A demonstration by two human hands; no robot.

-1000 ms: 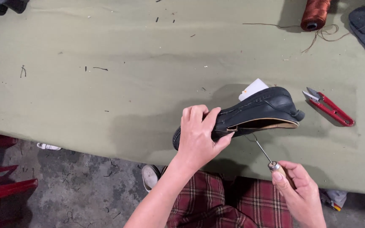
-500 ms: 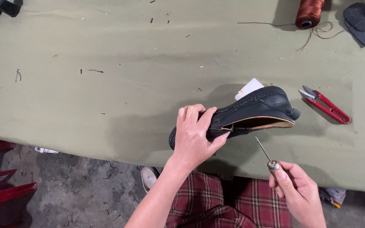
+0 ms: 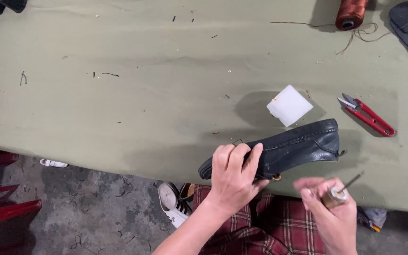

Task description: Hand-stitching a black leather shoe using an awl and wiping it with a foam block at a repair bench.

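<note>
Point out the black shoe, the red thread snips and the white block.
black shoe (image 3: 303, 144), head view, side of the upper.
red thread snips (image 3: 371, 119), head view, red handle.
white block (image 3: 289, 105), head view, top face.

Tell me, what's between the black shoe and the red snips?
Nothing: in the head view only bare green table cloth lies between the black shoe and the red snips.

The left hand (image 3: 234, 177) grips a black leather shoe (image 3: 289, 148) at the near table edge; the right hand (image 3: 331, 212) holds an awl (image 3: 338, 191) just right. Red thread snips (image 3: 368, 115) lie farther right.
</note>
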